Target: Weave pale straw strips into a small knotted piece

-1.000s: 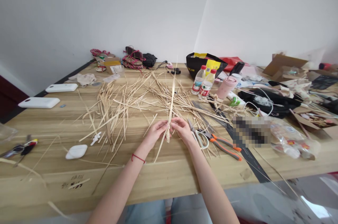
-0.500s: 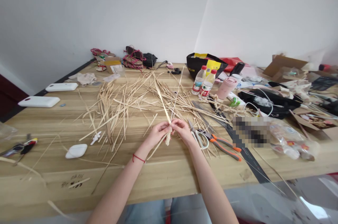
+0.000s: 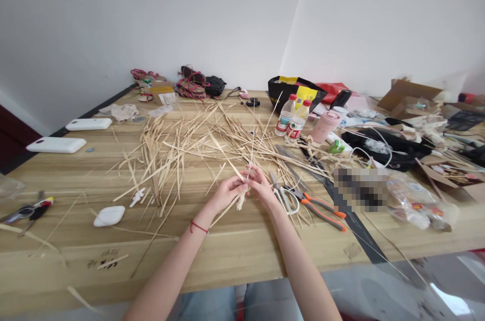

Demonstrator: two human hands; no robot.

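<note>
My left hand and my right hand meet just above the near part of the wooden table. Both pinch the same small bundle of pale straw strips. A wide strip slants up and left from my left fingers. A thin strip rises up and right from my right fingers. The bundle's short plaited end hangs below the hands. A red thread circles my left wrist. A big loose pile of straw lies on the table just beyond the hands.
Scissors and orange-handled pliers lie right of my hands. Two water bottles, a pink cup and a black and yellow bag stand behind. A white case and white boxes lie left. Clutter fills the right end.
The strips held upright as one stalk have been split apart: the wide one now leans left, the thin one right. Both hands stayed together in the same place.
</note>
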